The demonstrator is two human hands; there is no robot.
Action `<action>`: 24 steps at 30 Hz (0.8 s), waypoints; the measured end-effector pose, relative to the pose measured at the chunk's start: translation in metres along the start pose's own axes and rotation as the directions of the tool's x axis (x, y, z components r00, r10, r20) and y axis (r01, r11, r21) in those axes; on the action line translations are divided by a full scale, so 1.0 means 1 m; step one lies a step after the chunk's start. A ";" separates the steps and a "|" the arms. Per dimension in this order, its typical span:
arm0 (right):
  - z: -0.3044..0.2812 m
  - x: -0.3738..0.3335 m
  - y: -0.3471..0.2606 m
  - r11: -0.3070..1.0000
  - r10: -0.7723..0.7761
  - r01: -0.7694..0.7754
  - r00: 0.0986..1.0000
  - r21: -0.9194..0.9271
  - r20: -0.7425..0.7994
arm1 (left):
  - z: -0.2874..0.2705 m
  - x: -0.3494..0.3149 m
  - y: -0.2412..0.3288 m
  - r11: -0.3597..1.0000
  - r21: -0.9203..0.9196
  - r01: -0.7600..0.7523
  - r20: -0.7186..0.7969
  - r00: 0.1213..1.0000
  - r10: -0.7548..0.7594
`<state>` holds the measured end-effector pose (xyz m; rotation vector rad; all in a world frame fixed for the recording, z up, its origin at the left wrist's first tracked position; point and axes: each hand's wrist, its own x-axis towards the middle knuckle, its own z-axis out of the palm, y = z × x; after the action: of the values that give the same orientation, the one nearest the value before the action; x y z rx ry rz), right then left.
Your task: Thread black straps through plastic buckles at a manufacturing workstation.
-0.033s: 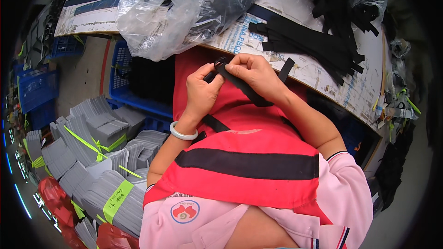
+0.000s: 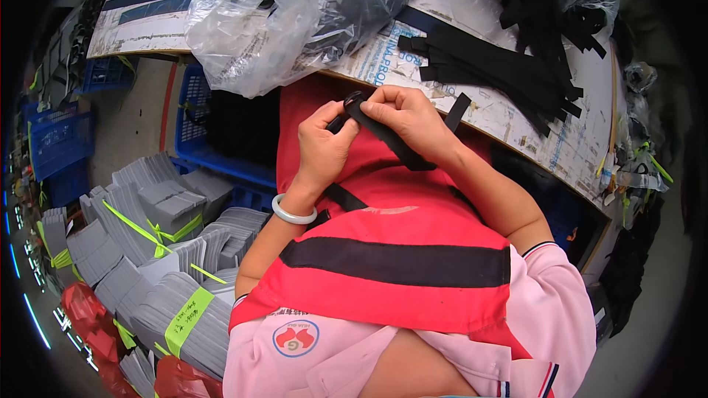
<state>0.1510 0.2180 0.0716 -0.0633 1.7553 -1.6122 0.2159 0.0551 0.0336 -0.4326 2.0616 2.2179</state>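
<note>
Both my hands are closed in front of the red apron (image 2: pixel 398 269), close together over my lap. Pinched in my left hand (image 2: pixel 323 146) is a small shiny black buckle (image 2: pixel 354 99), rounded at its top; the fingers hide most of its shape. My right hand (image 2: pixel 409 119) grips a black webbing strap (image 2: pixel 398 149) between thumb and forefinger, right beside the buckle. The strap hangs down from there and bends under the right wrist. Whether it passes through the buckle, I cannot tell.
Several flat black straps (image 2: pixel 490 66) lie on the worn worktable (image 2: pixel 568 144) ahead, near a clear plastic bag (image 2: pixel 251 29). Stacks of grey sheets (image 2: pixel 158 309) tied with yellow-green ribbon stand at my left. A blue crate (image 2: pixel 193 121) with black material sits below the table.
</note>
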 end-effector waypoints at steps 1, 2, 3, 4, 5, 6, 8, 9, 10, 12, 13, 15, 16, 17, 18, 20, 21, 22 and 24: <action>0.000 0.000 0.001 1.000 0.001 -0.001 1.000 0.002 0.000 | 0.001 0.001 0.000 0.983 0.122 -0.136 -0.005 0.990 0.138; 0.000 0.000 0.001 0.997 0.029 -0.029 1.000 0.072 -0.001 | 0.001 0.001 0.001 0.933 0.242 -0.266 0.007 0.962 0.272; 0.000 0.000 0.002 0.988 0.058 -0.057 0.998 0.141 -0.001 | 0.001 0.001 0.001 0.933 0.243 -0.265 0.007 0.962 0.271; 0.000 0.000 0.002 0.988 0.059 -0.058 0.998 0.141 -0.001 | 0.002 0.001 0.002 0.882 0.320 -0.347 0.030 0.934 0.357; 0.001 -0.001 0.002 0.963 0.084 -0.085 0.996 0.254 0.014 | 0.002 0.001 0.002 0.816 0.392 -0.424 0.061 0.898 0.437; 0.001 -0.001 0.002 0.925 0.107 -0.111 0.994 0.364 0.032 | 0.002 0.003 0.002 0.817 0.392 -0.424 0.060 0.898 0.437; 0.007 0.003 0.013 0.917 0.043 -0.030 0.999 0.397 -0.024 | 0.001 0.006 0.003 0.724 0.461 -0.513 0.139 0.848 0.512; 0.009 0.004 0.017 0.904 -0.020 0.053 0.996 0.425 -0.082 | 0.001 0.006 0.002 0.724 0.460 -0.514 0.140 0.847 0.512; 0.008 0.004 0.017 0.904 -0.020 0.052 0.997 0.424 -0.080 | -0.001 0.006 0.000 0.698 0.483 -0.529 0.137 0.833 0.536; 0.003 0.006 0.016 0.899 0.051 -0.057 0.998 0.434 0.025 | -0.006 0.007 -0.003 0.671 0.507 -0.542 0.132 0.818 0.560; 0.000 0.006 0.013 0.900 0.052 -0.058 0.998 0.431 0.026 | -0.009 0.008 -0.005 0.645 0.507 -0.571 0.166 0.799 0.577; -0.006 0.005 0.007 0.886 0.104 -0.164 0.982 0.434 0.158 | -0.010 0.005 -0.004 0.620 0.506 -0.599 0.196 0.781 0.593; -0.008 0.005 0.009 0.887 0.104 -0.163 0.982 0.433 0.158 | -0.010 -0.001 0.001 0.907 0.251 -0.339 0.104 0.941 0.322; -0.010 0.006 0.011 0.896 0.076 -0.135 0.985 0.423 0.153 | -0.009 -0.004 0.004 0.999 -0.045 0.006 0.108 0.994 -0.001; -0.011 0.006 0.014 0.905 0.047 -0.106 0.988 0.412 0.150 | -0.010 -0.003 0.005 0.999 -0.046 0.006 0.108 0.994 -0.001; -0.012 0.007 0.016 0.963 -0.030 -0.008 0.990 0.270 0.138 | -0.015 0.001 0.007 0.718 -0.570 0.399 0.285 0.916 -0.282; -0.012 0.007 0.017 0.988 -0.110 0.093 0.985 0.123 0.135 | -0.013 0.001 0.000 0.681 -0.606 0.411 0.286 0.911 -0.296; -0.009 0.006 0.019 0.989 -0.108 0.092 0.985 0.119 0.137 | -0.013 0.002 -0.003 0.679 -0.610 0.409 0.284 0.912 -0.294; 0.000 0.002 0.022 0.846 -0.512 0.495 0.858 -0.199 -0.043 | -0.011 0.005 -0.006 0.777 -0.502 0.380 0.225 0.925 -0.306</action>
<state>0.1591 0.2213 0.0518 -0.5935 2.0748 -1.8299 0.2146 0.0442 0.0259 -0.6224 1.1389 2.4677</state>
